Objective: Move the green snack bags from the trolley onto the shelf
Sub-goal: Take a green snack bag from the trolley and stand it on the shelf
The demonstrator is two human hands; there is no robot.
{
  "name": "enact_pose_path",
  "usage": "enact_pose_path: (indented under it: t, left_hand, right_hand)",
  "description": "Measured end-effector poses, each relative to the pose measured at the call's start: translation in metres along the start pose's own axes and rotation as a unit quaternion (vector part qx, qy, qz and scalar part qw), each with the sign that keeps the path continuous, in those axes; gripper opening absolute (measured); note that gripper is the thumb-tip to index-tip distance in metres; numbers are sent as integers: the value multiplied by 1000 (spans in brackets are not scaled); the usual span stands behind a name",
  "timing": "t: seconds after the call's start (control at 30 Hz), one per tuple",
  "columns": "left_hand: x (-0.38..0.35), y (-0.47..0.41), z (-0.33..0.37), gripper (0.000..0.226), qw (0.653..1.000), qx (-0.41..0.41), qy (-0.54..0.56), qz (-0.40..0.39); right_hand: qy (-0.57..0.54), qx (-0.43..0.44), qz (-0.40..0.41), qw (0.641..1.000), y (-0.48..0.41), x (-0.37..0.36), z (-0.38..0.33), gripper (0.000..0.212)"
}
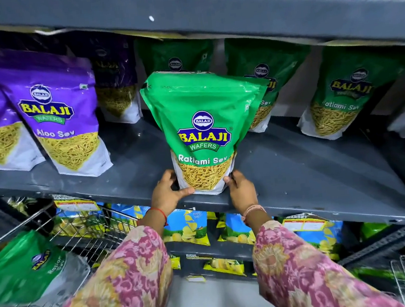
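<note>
Purple snack bags stand on the grey shelf to the left of the green snack bag we are handling, and below-left of it another green bag lies in the wire trolley. We hold the upright green snack bag at the shelf's front edge, our left hand curled around its lower left corner and our right hand pressed against its lower right corner. More green bags stand behind it and to its right on the same shelf.
</note>
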State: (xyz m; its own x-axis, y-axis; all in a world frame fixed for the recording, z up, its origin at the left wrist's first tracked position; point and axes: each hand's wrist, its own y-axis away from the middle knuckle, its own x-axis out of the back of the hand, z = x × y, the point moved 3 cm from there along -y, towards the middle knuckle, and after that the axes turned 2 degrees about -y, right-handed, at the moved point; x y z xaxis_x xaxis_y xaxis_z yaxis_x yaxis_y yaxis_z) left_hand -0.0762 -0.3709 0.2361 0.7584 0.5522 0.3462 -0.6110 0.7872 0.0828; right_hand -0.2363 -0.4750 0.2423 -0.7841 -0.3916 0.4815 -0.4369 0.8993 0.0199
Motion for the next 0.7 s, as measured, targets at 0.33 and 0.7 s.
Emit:
enact_pose_path:
  t: [0.33, 0.7]
  left_hand:
    - [35, 97, -50, 92, 967, -15, -72, 244]
    - [160, 101, -180, 18, 879, 274, 93, 378]
  right_hand:
    - [57, 147, 43, 987, 104, -62, 11, 66]
    - [185, 233, -351, 888, 92, -287, -61, 79]
